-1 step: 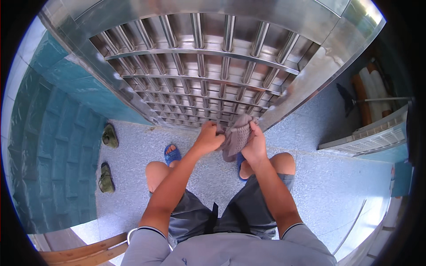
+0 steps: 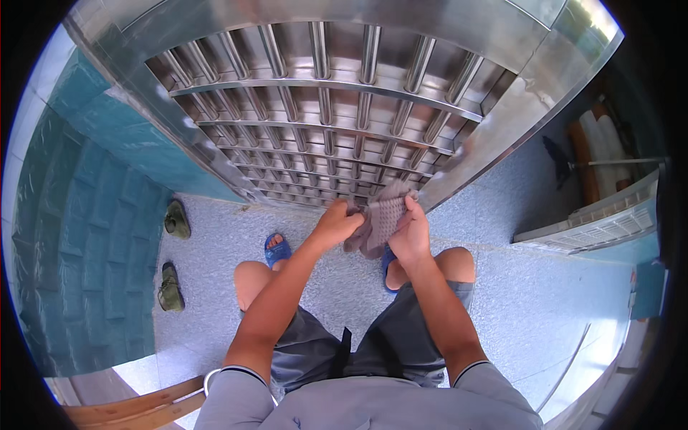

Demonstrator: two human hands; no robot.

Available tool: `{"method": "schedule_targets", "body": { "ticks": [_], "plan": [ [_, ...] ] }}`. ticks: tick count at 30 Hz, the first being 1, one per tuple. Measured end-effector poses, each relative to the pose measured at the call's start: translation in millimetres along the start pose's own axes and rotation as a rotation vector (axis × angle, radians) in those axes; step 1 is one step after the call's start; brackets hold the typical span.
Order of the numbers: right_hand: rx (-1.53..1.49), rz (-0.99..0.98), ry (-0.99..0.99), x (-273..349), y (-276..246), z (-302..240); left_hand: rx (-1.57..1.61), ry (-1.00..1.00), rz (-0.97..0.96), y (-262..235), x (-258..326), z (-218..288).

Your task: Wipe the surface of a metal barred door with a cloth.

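Note:
Between my two hands hangs a greyish-pink, waffle-textured cloth (image 2: pixel 385 218), with loose, crumpled folds at its top and lower edges. My left hand (image 2: pixel 338 223) is closed around its left edge. The cloth's right edge is pinched by my right hand (image 2: pixel 413 231), the thumb pointing up. Just beyond the cloth stands a metal door (image 2: pixel 326 82) with a grid of shiny upright and cross bars. Its lower bars lie close to the cloth; whether they touch I cannot tell.
Blue slippers (image 2: pixel 278 249) are on my feet below. A pair of green shoes (image 2: pixel 172 288) stands by the teal tiled wall (image 2: pixel 93 244) on the left. A wooden chair or bench part (image 2: pixel 136 405) juts in at lower left. At right, a low tiled ledge (image 2: pixel 595 222) borders a dark recess.
The cloth is spread wider between my hands, showing more of its textured face, and its lower folds have shifted left. My hands stay in nearly the same place.

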State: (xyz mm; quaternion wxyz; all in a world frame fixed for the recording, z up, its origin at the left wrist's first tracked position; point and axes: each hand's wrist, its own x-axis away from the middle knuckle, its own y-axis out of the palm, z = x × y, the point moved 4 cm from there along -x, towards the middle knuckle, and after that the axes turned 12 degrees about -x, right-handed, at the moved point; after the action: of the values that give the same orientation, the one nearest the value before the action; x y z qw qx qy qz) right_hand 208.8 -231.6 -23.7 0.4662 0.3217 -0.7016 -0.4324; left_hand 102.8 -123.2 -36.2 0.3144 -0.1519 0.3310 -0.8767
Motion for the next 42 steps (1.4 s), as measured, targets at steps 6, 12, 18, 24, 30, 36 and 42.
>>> {"method": "schedule_targets", "body": {
  "ticks": [6, 12, 18, 24, 30, 36, 42],
  "plan": [
    [0.398, -0.075, -0.322, -21.4, -8.9, 7.7, 0.714, -0.371, -0.291, 37.0, 11.4, 0.5],
    [0.74, -0.027, -0.569, -45.5, -15.0, -3.3, 0.876, -0.261, -0.166, 30.9, 2.2, 5.1],
    [1.137, 0.079, -0.723, -44.5, -16.5, -2.6, 0.828, -0.337, -0.18, 54.2, 2.3, -3.8],
    [2.002, 0.24, -0.728, -32.8, -10.1, -8.7, 0.745, -0.41, -0.224, 66.6, 11.3, 5.0],
    [2.593, 0.084, -0.526, -24.3, 22.2, -24.0, 0.809, -0.342, -0.353, 57.7, 15.6, 37.2],
    [2.748, 0.03, -0.399, -32.0, 15.7, -14.0, 0.745, -0.416, -0.286, 77.8, 10.3, 24.2],
    [2.331, 0.08, -0.473, -33.7, 14.4, -22.3, 0.913, -0.493, -0.217, 78.3, 9.9, -13.0]
  ]
}}
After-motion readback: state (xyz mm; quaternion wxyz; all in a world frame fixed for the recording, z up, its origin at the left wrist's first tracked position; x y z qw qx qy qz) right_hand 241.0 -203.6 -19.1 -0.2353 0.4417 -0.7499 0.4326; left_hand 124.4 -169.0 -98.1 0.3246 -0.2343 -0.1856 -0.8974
